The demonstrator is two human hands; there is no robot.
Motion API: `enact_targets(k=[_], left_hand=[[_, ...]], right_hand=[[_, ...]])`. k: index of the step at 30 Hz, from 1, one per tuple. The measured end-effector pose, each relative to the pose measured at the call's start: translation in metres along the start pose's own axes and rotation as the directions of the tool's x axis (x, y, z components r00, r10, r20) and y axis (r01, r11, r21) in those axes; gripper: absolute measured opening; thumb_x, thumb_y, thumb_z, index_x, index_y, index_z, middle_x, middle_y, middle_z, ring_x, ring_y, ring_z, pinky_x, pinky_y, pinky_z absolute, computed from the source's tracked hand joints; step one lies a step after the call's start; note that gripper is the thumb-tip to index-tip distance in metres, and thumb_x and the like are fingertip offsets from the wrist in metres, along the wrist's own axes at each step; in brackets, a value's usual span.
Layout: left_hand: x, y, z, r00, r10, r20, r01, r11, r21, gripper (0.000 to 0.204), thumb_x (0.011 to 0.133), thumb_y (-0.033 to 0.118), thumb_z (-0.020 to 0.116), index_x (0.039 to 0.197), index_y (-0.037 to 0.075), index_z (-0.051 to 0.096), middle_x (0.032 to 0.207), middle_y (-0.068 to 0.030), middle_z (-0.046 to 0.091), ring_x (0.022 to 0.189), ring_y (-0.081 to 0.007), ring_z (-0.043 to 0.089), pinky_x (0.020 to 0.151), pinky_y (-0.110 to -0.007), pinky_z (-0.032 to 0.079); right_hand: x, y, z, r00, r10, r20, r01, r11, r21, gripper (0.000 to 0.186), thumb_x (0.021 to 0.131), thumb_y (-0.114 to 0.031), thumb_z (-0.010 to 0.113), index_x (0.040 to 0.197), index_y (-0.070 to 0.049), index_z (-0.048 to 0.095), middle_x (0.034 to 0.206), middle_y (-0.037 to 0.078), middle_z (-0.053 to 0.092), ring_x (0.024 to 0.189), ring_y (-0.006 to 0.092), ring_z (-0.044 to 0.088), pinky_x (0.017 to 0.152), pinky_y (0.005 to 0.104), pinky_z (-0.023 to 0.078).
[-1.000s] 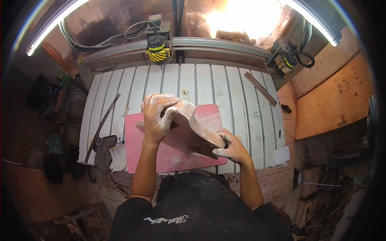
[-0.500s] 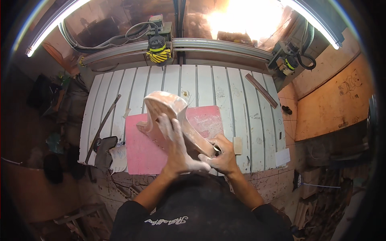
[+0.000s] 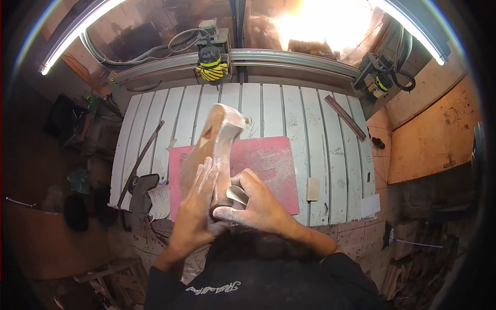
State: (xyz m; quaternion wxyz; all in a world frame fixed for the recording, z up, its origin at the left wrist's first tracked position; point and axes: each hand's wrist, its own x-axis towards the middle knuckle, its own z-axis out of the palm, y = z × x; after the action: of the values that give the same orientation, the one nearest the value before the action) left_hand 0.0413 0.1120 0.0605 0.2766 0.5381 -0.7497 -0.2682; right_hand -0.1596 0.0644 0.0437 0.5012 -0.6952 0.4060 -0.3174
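Tilted upright over the near edge of the table is a curved, dusty wooden piece [image 3: 225, 137], its broad end pointing up and away from me. My left hand [image 3: 199, 194] supports it, fingers along its left side and lower part. At its lower end, my right hand [image 3: 257, 202] pinches a curled sheet, apparently sandpaper [image 3: 237, 195], between thumb and fingers against the wood's right side. Pale dust coats both hands. Beneath lies a worn pink mat [image 3: 266, 165], partly hidden by the wood and my hands.
The white slatted table [image 3: 336, 165] carries a beige block [image 3: 312, 189], a brown strip [image 3: 345, 118], a paper sheet [image 3: 370, 205], a long dark bar [image 3: 143, 160] and a dark grey object [image 3: 143, 191]. Behind stands a rail [image 3: 289, 59] with a machine head [image 3: 211, 64].
The wooden piece has turned to stand more upright, with its narrow edge toward me. My right hand has moved left with the curled sheet; my left hand has shifted lower on the wood.
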Motion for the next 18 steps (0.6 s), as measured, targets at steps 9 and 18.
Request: enact_targets(k=[9, 18], left_hand=[[0.026, 0.027, -0.054, 0.917, 0.153, 0.368, -0.304, 0.865, 0.399, 0.079, 0.073, 0.011, 0.083, 0.146, 0.006, 0.056, 0.139, -0.0161, 0.068, 0.127, -0.0354, 0.066, 0.098, -0.050, 0.055], [0.098, 0.043, 0.021, 0.836, 0.165, 0.524, -0.418, 0.809, 0.413, 0.050, 0.076, 0.013, 0.073, 0.126, 0.013, 0.069, 0.096, -0.0114, 0.075, 0.090, -0.0355, 0.073, 0.073, -0.048, 0.056]], right_hand=[[-0.030, 0.044, 0.003, 0.991, 0.065, 0.114, -0.096, 0.952, 0.291, 0.046, 0.092, -0.028, 0.086, 0.122, -0.002, 0.063, 0.123, 0.011, 0.066, 0.117, 0.0200, 0.063, 0.100, 0.0369, 0.050], [-0.072, 0.120, -0.025, 0.924, 0.377, 0.062, -0.344, 0.750, 0.565, 0.045, 0.102, -0.036, 0.073, 0.132, -0.003, 0.063, 0.114, 0.007, 0.068, 0.104, 0.0158, 0.063, 0.090, 0.0324, 0.052]])
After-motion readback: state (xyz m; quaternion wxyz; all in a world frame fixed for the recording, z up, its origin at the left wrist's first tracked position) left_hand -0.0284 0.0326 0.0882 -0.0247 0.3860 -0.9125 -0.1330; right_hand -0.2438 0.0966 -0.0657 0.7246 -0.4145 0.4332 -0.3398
